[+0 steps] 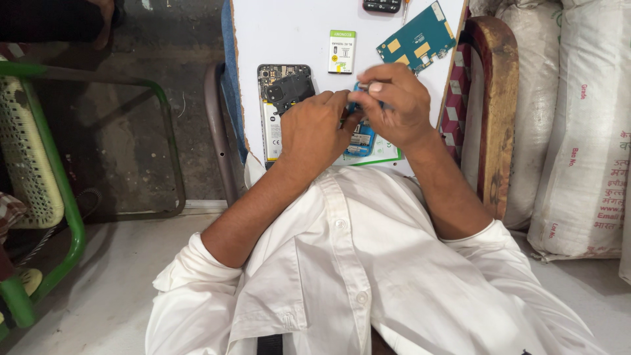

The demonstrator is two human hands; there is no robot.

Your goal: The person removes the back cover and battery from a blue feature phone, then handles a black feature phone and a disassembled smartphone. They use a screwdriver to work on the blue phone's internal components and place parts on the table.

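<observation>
Both hands meet over the near edge of a white bench (289,33). The left hand (315,128) and the right hand (394,102) each have their grip clenched on a small blue phone (360,139), which sits between them at the centre of the view, mostly hidden by fingers; its lower end shows below the knuckles. Just beside the left hand, at 9 o'clock from the blue phone, lies an opened smartphone (279,108) with its back off and a black inner cover exposed. At 12 o'clock a white and green battery (342,51) lies flat. At 1 o'clock a teal circuit board (417,38) rests tilted near the bench's edge. White woven sacks (578,125) stand at 3 o'clock, well apart.
</observation>
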